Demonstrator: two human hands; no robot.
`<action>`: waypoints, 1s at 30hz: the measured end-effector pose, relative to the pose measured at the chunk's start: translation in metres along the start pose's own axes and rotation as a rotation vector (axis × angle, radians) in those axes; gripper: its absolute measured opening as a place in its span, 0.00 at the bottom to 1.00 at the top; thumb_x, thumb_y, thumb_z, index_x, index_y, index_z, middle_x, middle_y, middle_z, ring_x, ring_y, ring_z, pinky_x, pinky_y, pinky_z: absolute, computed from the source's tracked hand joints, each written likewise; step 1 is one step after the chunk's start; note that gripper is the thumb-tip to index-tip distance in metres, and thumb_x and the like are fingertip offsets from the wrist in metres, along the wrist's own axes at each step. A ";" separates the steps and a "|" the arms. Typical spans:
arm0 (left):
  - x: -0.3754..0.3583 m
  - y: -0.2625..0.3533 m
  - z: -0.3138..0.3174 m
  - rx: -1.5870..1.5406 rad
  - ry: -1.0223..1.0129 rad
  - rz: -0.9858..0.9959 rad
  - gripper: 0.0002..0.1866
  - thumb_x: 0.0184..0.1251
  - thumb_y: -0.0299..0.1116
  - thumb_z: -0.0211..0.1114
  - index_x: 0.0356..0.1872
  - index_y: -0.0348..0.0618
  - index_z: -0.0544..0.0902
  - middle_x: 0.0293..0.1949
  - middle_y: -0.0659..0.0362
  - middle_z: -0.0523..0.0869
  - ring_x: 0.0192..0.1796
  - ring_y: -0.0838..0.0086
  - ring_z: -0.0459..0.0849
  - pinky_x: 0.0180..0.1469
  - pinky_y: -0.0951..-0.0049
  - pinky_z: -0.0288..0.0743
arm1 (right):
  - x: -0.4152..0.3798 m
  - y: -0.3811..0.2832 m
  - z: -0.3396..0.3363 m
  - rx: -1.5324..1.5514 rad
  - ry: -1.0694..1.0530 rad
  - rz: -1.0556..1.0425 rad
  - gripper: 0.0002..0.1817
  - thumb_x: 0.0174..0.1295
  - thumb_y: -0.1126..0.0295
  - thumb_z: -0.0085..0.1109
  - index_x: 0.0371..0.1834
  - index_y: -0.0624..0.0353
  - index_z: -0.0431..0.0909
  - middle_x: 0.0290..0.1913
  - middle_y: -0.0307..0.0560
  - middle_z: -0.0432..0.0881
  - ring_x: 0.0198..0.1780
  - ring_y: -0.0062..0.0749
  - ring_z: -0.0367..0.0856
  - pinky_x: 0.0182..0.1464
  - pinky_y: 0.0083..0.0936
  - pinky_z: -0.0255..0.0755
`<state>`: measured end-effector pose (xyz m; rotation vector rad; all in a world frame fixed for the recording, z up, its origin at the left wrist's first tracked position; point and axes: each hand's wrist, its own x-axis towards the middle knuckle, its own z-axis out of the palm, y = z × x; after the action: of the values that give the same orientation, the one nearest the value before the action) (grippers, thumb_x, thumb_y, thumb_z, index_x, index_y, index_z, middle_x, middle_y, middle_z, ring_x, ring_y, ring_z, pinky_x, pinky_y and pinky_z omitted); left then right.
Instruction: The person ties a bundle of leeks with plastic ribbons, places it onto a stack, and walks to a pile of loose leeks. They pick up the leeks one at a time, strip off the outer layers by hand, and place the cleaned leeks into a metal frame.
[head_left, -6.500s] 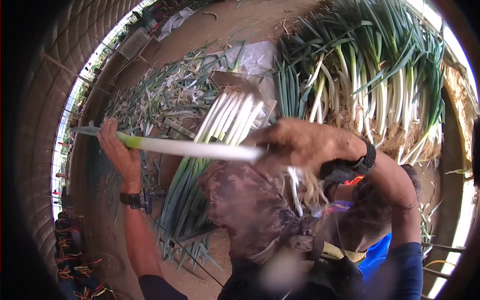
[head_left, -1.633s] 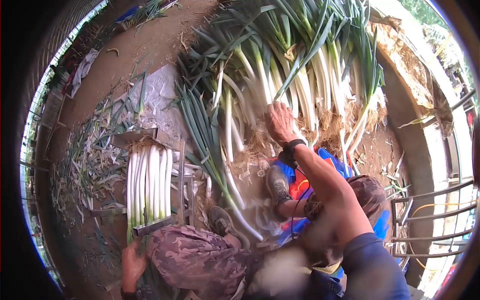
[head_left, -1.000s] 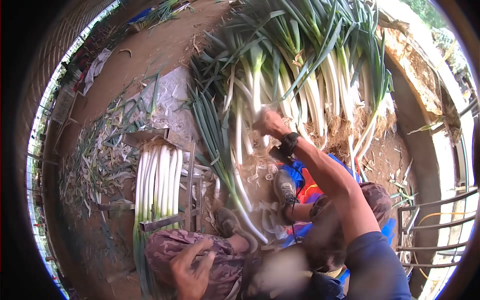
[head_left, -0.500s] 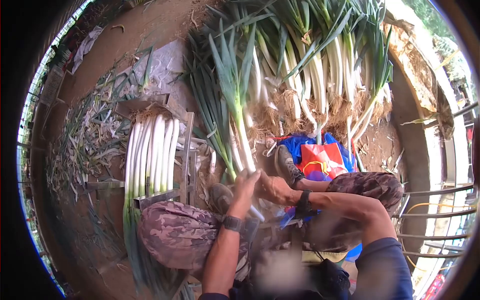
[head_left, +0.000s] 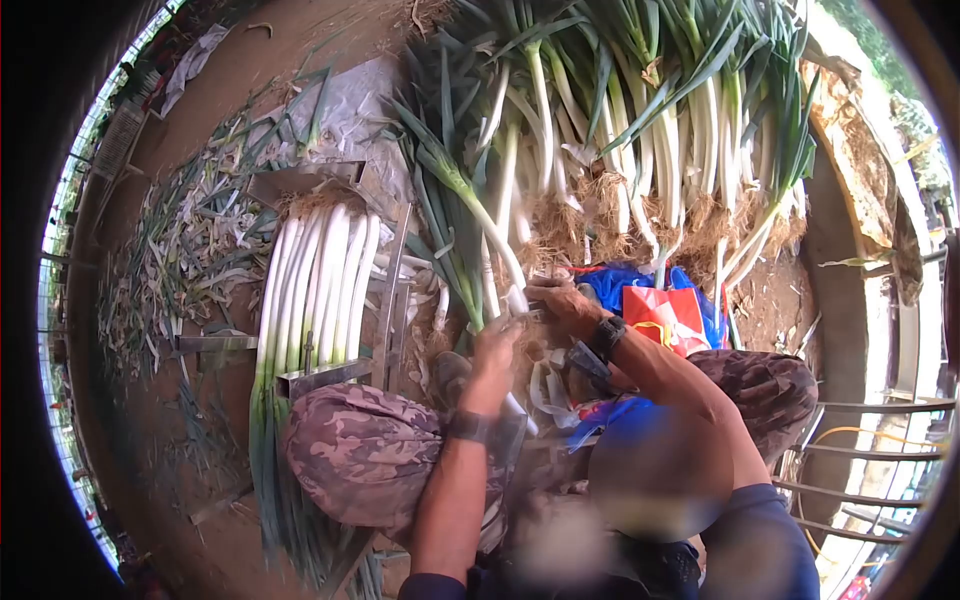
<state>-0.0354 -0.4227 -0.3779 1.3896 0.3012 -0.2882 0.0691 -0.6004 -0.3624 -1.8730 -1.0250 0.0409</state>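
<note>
A long leek point(head_left: 503, 252) with a white stalk slants down from the pile toward my hands. My left hand point(head_left: 494, 352) is closed around its lower part, and a white end shows below the fist. Close to the stalk on the right, my right hand point(head_left: 566, 304) has its fingers curled in against the leek; its fingertips are partly hidden. On the left, a metal rack point(head_left: 325, 376) holds several clean white leeks point(head_left: 318, 285), their roots against its far plate and their green leaves hanging toward me.
A big heap of unpeeled leeks point(head_left: 670, 130) with roots lies ahead. Leaf scraps point(head_left: 180, 265) cover the ground at left. A red and blue bag point(head_left: 663, 312) sits beyond my right knee point(head_left: 760, 400). My left knee point(head_left: 360, 455) is beside the rack. Metal bars point(head_left: 880, 453) stand at right.
My right hand has moved up and away from my left hand, along the stalk. The leek's leafy top has tipped left. The view has shifted slightly.
</note>
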 end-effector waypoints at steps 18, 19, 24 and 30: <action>-0.004 0.061 0.024 -0.043 0.534 -0.386 0.35 0.71 0.59 0.54 0.56 0.31 0.78 0.48 0.49 0.83 0.46 0.63 0.81 0.50 0.62 0.74 | 0.022 -0.043 0.012 0.668 -0.130 1.012 0.18 0.61 0.63 0.65 0.42 0.69 0.80 0.36 0.44 0.83 0.37 0.26 0.80 0.37 0.26 0.75; -0.005 0.052 0.018 -0.045 0.417 -0.192 0.34 0.73 0.57 0.54 0.58 0.31 0.76 0.50 0.52 0.81 0.48 0.66 0.78 0.53 0.64 0.72 | 0.023 -0.052 0.008 0.690 -0.146 0.998 0.18 0.61 0.63 0.65 0.42 0.70 0.80 0.35 0.46 0.83 0.37 0.27 0.81 0.37 0.26 0.75; -0.011 0.025 -0.008 0.531 0.041 0.220 0.28 0.73 0.45 0.57 0.63 0.32 0.71 0.53 0.46 0.77 0.52 0.59 0.77 0.59 0.63 0.69 | 0.013 -0.053 0.006 0.619 -0.304 0.841 0.17 0.59 0.63 0.65 0.40 0.68 0.81 0.32 0.49 0.86 0.32 0.27 0.84 0.30 0.27 0.79; -0.009 0.062 0.018 0.068 0.094 -0.200 0.23 0.70 0.41 0.60 0.56 0.32 0.75 0.49 0.48 0.78 0.49 0.62 0.77 0.55 0.63 0.70 | 0.024 0.014 -0.128 -0.578 -0.181 0.964 0.17 0.65 0.58 0.57 0.39 0.65 0.80 0.30 0.50 0.82 0.29 0.39 0.83 0.29 0.36 0.77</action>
<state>-0.0198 -0.4307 -0.3150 1.4443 0.5138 -0.4011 0.1493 -0.6800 -0.2955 -2.7821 -0.1423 0.5311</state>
